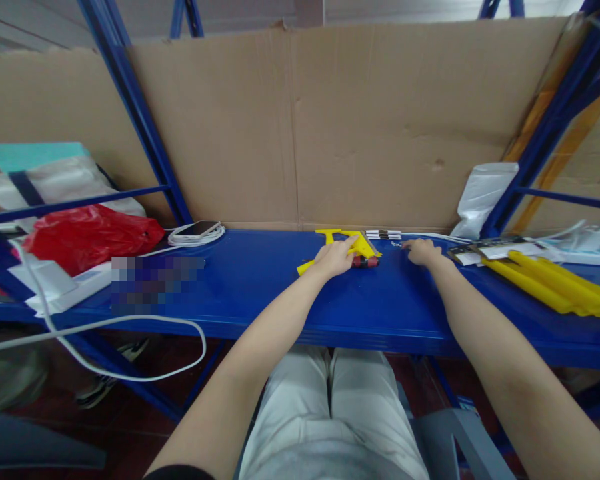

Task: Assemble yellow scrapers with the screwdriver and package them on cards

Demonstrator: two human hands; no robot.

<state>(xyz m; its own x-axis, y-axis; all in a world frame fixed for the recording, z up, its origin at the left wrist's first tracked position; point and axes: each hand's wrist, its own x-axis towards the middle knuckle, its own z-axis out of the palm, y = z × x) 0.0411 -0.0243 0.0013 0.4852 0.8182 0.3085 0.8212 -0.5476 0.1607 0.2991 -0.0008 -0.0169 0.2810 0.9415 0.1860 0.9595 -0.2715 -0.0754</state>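
On the blue tabletop, my left hand (335,258) is closed around a yellow plastic piece (363,245) with a broad, flared head, shaped like a scraper. A second yellow end pokes out near the wrist; whether it belongs to the same piece is hidden by the hand. Just under the flared head lies a red and black tool handle (366,262). My right hand (423,252) rests farther right, its fingers drawn together beside a few tiny shiny bits (396,244), perhaps screws. Anything between those fingertips is too small to see.
Behind the blue table (260,293) stands a cardboard wall (220,127). Small white-and-black packs (383,235) lie by it. Yellow plastic parts (545,283) are at right. A phone (200,229) on a coiled cable, a red bag (93,233) and a dangling white cable (130,319) are left.
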